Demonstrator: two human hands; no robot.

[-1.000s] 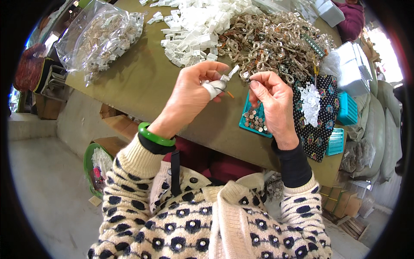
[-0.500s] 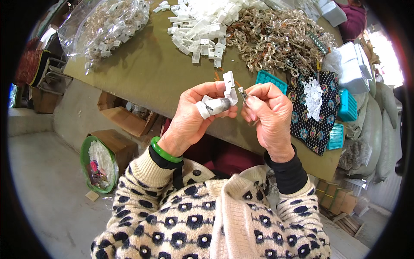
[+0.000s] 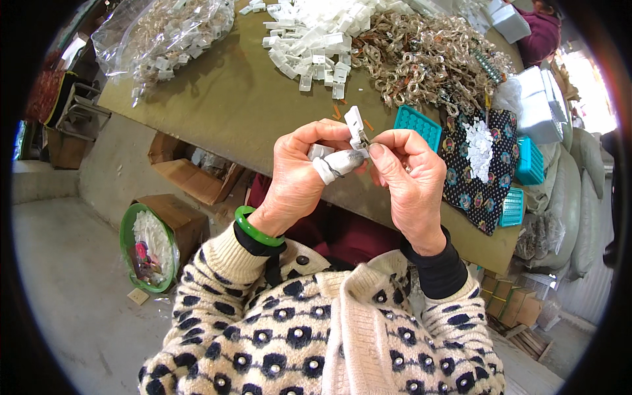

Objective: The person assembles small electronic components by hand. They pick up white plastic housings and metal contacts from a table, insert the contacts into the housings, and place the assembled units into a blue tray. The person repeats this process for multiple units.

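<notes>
**Clip and ring joined at chest height**

Head view: left hand (image 3: 299,174) was closed, its taped thumb and fingers pinching a white clip (image 3: 356,125) upright. Right hand (image 3: 409,178), at 3 o'clock of it, was pinched shut on a small metal ring (image 3: 364,142) against the clip's base. Clip pile (image 3: 313,33) and ring heap (image 3: 428,62) lay at 12 o'clock on the table (image 3: 230,112). Judged step: fitting ring to clip; the next move calls for a firm, aligned press.

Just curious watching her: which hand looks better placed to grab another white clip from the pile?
Probably the left hand: it lies nearer the white clip pile. But it pinches the white clip, as does the right hand.
</notes>
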